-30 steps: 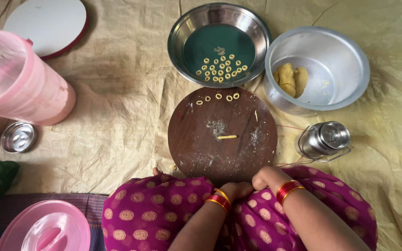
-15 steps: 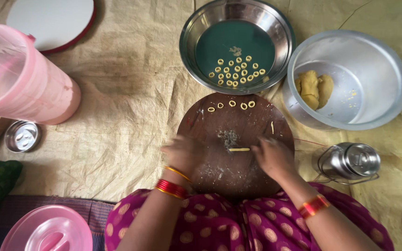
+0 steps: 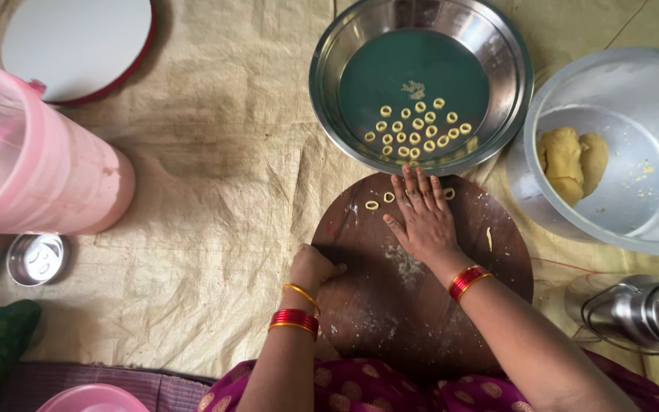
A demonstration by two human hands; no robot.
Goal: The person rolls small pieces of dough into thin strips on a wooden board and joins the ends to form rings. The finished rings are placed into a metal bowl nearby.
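Note:
A round dark wooden board [image 3: 390, 305] lies in front of me, dusted with flour. My right hand [image 3: 421, 217] lies flat, fingers stretched, over the board's far edge among small dough rings [image 3: 372, 204]. My left hand [image 3: 313, 267] is closed on the board's left rim. A steel pan [image 3: 497, 46] beyond the board holds several dough rings [image 3: 413, 126]. A steel bowl [image 3: 650, 84] at the right holds lumps of yellow dough [image 3: 572, 159].
A pink plastic jug [image 3: 32, 164] stands at the left, a white round lid [image 3: 78, 42] behind it. A small steel cup [image 3: 36, 258] sits at the left edge. A steel lidded tin [image 3: 646, 311] lies at the right. A pink lid [image 3: 93, 398] is near my knee.
My hands rose from my lap to the board. The right hand reached forward to the far edge and flattened. The left hand moved to the board's left rim. The view came closer.

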